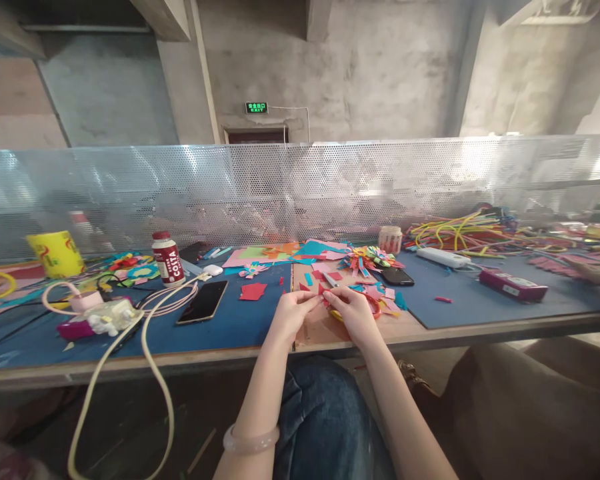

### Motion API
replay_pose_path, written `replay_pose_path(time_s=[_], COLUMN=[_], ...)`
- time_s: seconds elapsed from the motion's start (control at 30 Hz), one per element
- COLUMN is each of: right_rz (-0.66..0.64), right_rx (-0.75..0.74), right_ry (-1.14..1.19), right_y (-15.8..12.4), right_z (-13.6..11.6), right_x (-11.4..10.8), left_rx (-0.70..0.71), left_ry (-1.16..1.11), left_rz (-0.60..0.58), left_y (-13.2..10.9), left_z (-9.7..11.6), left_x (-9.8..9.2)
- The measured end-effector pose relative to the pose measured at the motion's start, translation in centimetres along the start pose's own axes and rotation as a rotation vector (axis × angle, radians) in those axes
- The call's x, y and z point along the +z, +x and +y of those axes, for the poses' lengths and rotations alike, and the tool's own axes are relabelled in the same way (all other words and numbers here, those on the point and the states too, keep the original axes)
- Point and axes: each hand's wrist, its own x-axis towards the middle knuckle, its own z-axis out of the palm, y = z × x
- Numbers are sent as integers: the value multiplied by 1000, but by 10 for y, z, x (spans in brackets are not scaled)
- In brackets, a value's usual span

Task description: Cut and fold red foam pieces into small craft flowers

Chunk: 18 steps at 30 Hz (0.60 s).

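Note:
My left hand (294,313) and my right hand (353,313) meet over the table's front edge, fingers pinched together on a small red paper piece (323,291) between them. Under my right hand lie yellow-handled scissors (375,310), partly hidden. Around the hands lie several red, pink and blue paper scraps (380,293). A red paper piece (253,291) lies just left of them. A bracelet sits on my left wrist.
A black phone (203,301) lies left, a second phone (397,275) right. A Costa bottle (166,259), yellow cup (56,253), cream cables (130,347), power strip (443,257), pink box (513,285), coloured pipe cleaners (460,233). Another person's hand (597,273) rests far right.

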Motion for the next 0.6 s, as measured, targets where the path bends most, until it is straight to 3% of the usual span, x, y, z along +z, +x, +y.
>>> replay_pose_path(time_s=[0.2, 0.4, 0.6], right_rz=[38, 82, 57], right_rx=[-47, -82, -101], right_ry=[-83, -151, -117], right_y=[1, 1, 1], right_z=[5, 9, 4], right_x=[-2, -3, -2], left_rx=[-5, 36, 57], left_ry=[20, 74, 53], left_rz=[0, -73, -84], left_y=[-1, -3, -2], left_z=[1, 3, 1], left_x=[1, 0, -1])
